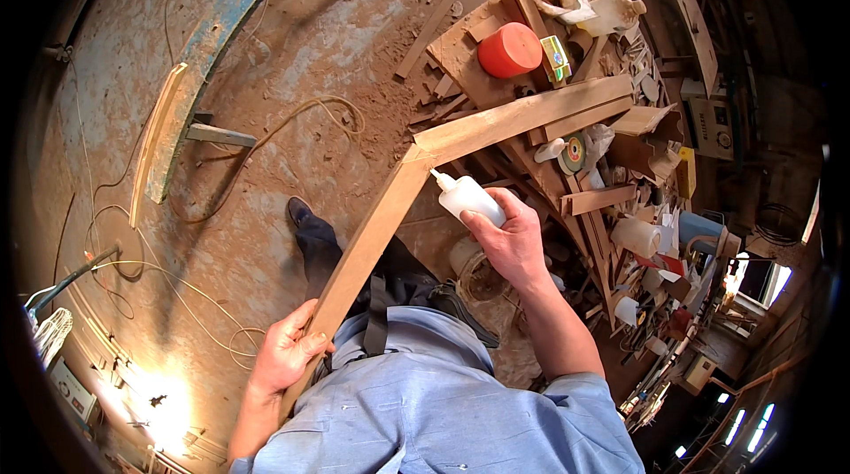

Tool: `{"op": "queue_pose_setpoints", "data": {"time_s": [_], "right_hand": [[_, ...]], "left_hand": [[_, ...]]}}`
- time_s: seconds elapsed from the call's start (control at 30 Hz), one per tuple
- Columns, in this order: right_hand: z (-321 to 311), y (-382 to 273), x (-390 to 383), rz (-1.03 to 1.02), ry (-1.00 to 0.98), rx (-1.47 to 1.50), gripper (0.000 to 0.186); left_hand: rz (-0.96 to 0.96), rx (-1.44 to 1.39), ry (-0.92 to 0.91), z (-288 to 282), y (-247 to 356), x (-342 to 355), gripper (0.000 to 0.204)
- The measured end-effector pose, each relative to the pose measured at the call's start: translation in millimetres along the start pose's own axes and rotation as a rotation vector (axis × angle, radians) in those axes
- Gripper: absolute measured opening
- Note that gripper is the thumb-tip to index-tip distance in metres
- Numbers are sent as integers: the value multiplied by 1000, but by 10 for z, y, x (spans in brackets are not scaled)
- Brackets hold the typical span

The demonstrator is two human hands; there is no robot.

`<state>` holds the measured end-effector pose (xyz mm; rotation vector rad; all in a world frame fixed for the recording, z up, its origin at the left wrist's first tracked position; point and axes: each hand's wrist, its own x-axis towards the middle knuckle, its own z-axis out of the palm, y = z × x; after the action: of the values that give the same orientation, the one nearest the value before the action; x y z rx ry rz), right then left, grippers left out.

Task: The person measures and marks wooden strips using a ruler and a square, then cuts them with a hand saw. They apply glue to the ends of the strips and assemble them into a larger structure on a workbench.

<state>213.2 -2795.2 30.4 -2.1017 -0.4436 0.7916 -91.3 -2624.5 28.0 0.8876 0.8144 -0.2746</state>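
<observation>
My left hand (290, 346) is closed around the near end of a long wooden board (372, 226), which slants up and away from my body. At its far end the board meets a second wooden board (531, 113) at an angle, and a joint line shows there. My right hand (512, 239) grips a white squeeze bottle (471, 200) with a narrow nozzle. The bottle is tilted, its tip right beside the joint at the board's edge. Whether anything flows from the nozzle is too small to tell.
A cluttered bench on the right holds a red tub (510, 50), a yellow-green box (556, 59), a plastic jug (613, 14), an abrasive disc (574, 154) and offcuts. A bucket (478, 269) stands below my right hand. Hoses (332, 102) and sawdust lie on the floor.
</observation>
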Motion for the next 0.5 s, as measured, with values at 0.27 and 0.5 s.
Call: {"op": "queue_pose_setpoints", "data": {"time_s": [0.27, 0.5], "right_hand": [[1, -20, -11, 55, -3, 100, 29], [-200, 450, -38, 64, 208, 727, 37]], "left_hand": [[-15, -1, 23, -39, -26, 3, 55], [-41, 21, 63, 41, 59, 49, 54]]}}
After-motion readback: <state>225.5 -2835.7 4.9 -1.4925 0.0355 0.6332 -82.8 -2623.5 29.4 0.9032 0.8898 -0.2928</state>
